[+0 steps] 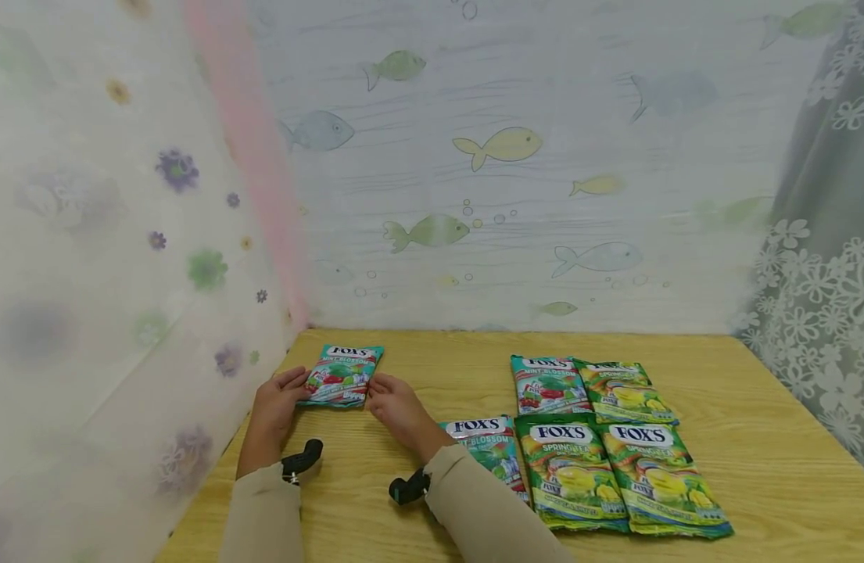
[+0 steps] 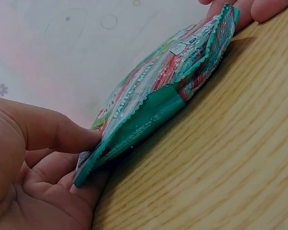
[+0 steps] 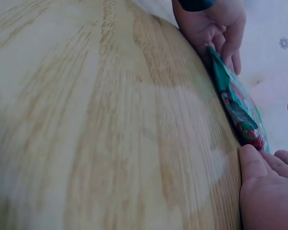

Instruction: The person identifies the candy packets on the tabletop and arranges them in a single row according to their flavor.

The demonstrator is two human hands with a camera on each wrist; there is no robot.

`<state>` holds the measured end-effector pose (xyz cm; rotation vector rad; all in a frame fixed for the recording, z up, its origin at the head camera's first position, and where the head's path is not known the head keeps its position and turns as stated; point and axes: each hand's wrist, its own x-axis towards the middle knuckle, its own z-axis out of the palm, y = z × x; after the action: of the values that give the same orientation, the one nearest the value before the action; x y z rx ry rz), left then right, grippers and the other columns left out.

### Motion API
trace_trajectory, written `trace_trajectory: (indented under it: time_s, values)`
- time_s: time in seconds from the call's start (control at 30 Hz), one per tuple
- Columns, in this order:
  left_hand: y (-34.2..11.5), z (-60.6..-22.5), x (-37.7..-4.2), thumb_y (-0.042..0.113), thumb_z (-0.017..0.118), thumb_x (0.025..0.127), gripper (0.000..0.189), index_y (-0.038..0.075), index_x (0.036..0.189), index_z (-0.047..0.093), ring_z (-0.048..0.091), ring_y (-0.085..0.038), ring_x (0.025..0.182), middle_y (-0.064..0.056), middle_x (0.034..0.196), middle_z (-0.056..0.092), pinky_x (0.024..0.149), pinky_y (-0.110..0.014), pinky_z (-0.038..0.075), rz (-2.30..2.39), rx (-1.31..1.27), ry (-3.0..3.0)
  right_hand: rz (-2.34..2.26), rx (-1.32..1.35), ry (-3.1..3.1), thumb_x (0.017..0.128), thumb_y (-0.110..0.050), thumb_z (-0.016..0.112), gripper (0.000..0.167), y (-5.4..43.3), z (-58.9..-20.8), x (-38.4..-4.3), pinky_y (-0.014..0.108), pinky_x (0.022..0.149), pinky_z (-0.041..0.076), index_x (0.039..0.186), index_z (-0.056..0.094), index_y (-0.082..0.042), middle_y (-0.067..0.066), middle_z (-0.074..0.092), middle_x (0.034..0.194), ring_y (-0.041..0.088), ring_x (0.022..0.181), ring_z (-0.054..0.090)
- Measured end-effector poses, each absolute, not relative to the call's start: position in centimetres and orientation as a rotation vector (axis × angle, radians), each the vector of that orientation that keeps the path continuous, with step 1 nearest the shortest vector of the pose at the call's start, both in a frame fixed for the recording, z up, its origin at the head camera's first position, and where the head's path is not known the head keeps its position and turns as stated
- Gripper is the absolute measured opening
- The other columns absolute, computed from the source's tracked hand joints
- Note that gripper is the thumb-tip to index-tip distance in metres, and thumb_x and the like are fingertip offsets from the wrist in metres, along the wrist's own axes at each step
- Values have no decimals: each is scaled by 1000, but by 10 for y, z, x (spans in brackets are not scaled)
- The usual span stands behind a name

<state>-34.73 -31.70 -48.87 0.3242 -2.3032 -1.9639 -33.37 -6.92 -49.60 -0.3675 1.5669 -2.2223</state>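
A teal and red Fox's Mint Blossom candy bag (image 1: pixel 340 378) lies face up near the table's far left corner. My left hand (image 1: pixel 272 407) pinches its left lower corner; in the left wrist view the thumb (image 2: pixel 62 132) presses on top and the fingers lie beneath the bag (image 2: pixel 153 103). At the opposite edge, my right hand (image 1: pixel 401 412) touches the bag with its fingertips. The right wrist view shows those fingers (image 3: pixel 259 165) fairly straight against the bag's edge (image 3: pixel 240 108), with the thumb held apart.
Right of centre, two rows of candy bags lie on the wooden table (image 1: pixel 741 438): another Mint Blossom bag (image 1: pixel 550 387) beside a Spring Tea bag (image 1: pixel 625 395) behind. In front are a Mint Blossom bag (image 1: pixel 491 447), partly covered by the right forearm, and two green Spring Tea bags (image 1: pixel 575 477).
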Motion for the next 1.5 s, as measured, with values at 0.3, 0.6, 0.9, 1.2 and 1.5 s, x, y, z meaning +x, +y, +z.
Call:
trace_trajectory:
  time_s: [0.3, 0.6, 0.9, 1.2, 1.5]
  values:
    - [-314, -484, -347, -5, 58, 98, 59, -3, 156, 42, 42, -32, 149, -21, 158, 45, 75, -3, 46, -1916, 374, -2298, -2139, -397, 1723, 96, 3, 55, 73, -73, -491, -333, 50, 123, 33, 162, 24, 4, 22, 28, 168, 36, 157, 26]
    - [-301, -480, -350, 2, 54, 99, 57, 0, 155, 45, 42, -30, 149, -18, 157, 50, 88, -19, 45, -1920, 478, -2314, -2080, -337, 1761, 98, -4, 60, 77, -65, -486, -330, 53, 124, 30, 164, 22, 1, 21, 26, 169, 36, 158, 24]
    - [-298, -460, -343, 7, 52, 103, 59, 1, 160, 37, 43, -30, 148, -17, 162, 43, 115, -43, 44, -1922, 449, -2261, -2008, -372, 1736, 96, -12, 66, 83, -59, -483, -333, 55, 125, 28, 165, 21, -3, 17, 22, 171, 36, 159, 21]
    - [-289, -438, -342, 7, 59, 101, 61, 1, 158, 40, 46, -30, 148, -18, 160, 46, 115, -37, 46, -1820, 273, -2357, -1966, -521, 1753, 95, -14, 67, 81, -53, -474, -326, 58, 125, 26, 165, 27, -8, 14, 23, 172, 35, 159, 19]
    - [-281, -412, -332, 8, 59, 102, 61, 3, 159, 39, 46, -28, 148, -15, 160, 46, 118, -39, 41, -1778, 127, -2358, -1799, -651, 2104, 94, -23, 70, 76, -33, -448, -305, 56, 124, 29, 161, 36, -15, 6, 31, 169, 35, 158, 23]
